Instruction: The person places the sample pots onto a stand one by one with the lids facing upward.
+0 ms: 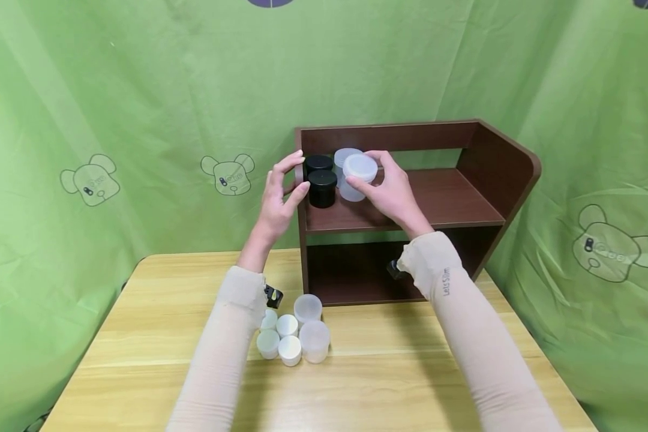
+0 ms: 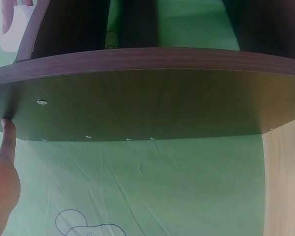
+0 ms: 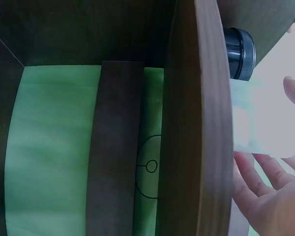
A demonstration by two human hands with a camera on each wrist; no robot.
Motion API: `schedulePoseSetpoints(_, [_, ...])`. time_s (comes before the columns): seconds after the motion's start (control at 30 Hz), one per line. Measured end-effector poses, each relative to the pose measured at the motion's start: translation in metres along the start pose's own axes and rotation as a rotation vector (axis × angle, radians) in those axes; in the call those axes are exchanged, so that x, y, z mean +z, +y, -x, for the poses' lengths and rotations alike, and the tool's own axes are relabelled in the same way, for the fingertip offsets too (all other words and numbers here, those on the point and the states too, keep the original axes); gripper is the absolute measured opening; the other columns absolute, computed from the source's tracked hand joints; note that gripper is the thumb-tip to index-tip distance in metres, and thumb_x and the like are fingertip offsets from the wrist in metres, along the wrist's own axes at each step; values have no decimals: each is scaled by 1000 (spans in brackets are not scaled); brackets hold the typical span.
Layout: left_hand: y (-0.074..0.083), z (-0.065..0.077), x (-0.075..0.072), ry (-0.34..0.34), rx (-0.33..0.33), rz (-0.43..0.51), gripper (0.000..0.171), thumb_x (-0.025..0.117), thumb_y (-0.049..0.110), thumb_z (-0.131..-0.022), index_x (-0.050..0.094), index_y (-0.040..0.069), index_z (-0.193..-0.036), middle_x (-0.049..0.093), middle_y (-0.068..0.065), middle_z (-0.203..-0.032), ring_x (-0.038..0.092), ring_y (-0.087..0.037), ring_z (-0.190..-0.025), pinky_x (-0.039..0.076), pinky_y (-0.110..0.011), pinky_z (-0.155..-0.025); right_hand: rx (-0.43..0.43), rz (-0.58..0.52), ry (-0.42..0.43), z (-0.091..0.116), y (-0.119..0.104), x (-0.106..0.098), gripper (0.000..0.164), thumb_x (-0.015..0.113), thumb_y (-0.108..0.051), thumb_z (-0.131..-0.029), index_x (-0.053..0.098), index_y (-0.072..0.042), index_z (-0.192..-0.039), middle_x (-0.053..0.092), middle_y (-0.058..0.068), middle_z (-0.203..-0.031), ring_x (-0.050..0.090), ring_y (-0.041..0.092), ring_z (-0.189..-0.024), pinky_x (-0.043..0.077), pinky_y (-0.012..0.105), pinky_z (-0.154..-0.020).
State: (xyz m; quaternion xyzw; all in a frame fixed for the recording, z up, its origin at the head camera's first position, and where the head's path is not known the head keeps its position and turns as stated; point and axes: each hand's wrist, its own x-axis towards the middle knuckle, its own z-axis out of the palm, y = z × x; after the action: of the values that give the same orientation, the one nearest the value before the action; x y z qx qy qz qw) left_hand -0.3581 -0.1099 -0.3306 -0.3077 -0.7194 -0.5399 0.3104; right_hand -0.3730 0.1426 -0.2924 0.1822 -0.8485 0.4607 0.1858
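Note:
On the upper shelf of a dark brown wooden rack [image 1: 405,225], my right hand [image 1: 390,186] grips a translucent plastic jar [image 1: 360,171] between thumb and fingers. Behind that jar stands another translucent jar [image 1: 345,156]. Two black lidded jars, a front one [image 1: 321,191] and a rear one [image 1: 319,161], stand to their left in the corner. My left hand [image 1: 278,195] is at the rack's left side panel, its fingers extended and the thumb near the front black jar. In the left wrist view, a fingertip [image 2: 8,125] meets the panel's outer face.
Below the rack's left end, several small white-lidded jars [image 1: 290,349] and two larger translucent jars [image 1: 314,342] cluster on the wooden table [image 1: 389,384]. The rack's lower shelf [image 1: 356,273] lies under the right forearm. Green curtains [image 1: 167,72] surround the table.

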Motion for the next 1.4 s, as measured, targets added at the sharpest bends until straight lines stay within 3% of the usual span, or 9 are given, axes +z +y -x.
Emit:
schedulePoseSetpoints(0.17, [1, 1, 1, 2, 1, -27, 48, 61, 30, -99, 50, 18, -144, 45, 7, -161, 39, -17, -141, 54, -42, -108, 12, 3, -2, 1, 1, 3, 66, 81, -38, -90, 52, -12, -143, 60, 12, -134, 55, 27, -113, 47, 37, -92])
schedulePoseSetpoints(0.47, [1, 0, 2, 5, 10, -10, 48, 61, 29, -99, 50, 17, -144, 46, 4, -161, 39, -20, -141, 55, -50, -107, 26, 31, -9, 0, 2, 5, 69, 81, -37, -89, 51, -10, -145, 60, 13, -138, 56, 29, -115, 49, 41, -94])
schedulePoseSetpoints(0.83, [0, 1, 2, 7, 10, 14, 48, 61, 28, -99, 50, 16, -144, 45, 3, -161, 38, -20, -141, 54, -52, -108, 39, 49, -14, 1, 5, 7, 72, 81, -37, -89, 50, -9, -147, 58, 13, -143, 56, 28, -116, 50, 41, -95])
schedulePoseSetpoints(1.17, [1, 0, 1, 2, 6, 12, 48, 61, 29, -99, 50, 15, -144, 45, 4, -162, 38, -18, -141, 54, -53, -108, 48, 58, -16, 0, 7, 7, 73, 80, -40, -89, 51, -9, -148, 58, 13, -143, 57, 28, -118, 51, 42, -96])
schedulePoseSetpoints(1.4, [1, 1, 2, 1, 7, 15, 48, 61, 30, -99, 49, 15, -144, 45, 3, -162, 38, -19, -141, 54, -52, -108, 53, 47, -5, 0, 6, 9, 71, 80, -40, -90, 52, -11, -148, 62, 13, -136, 61, 28, -110, 52, 38, -92])
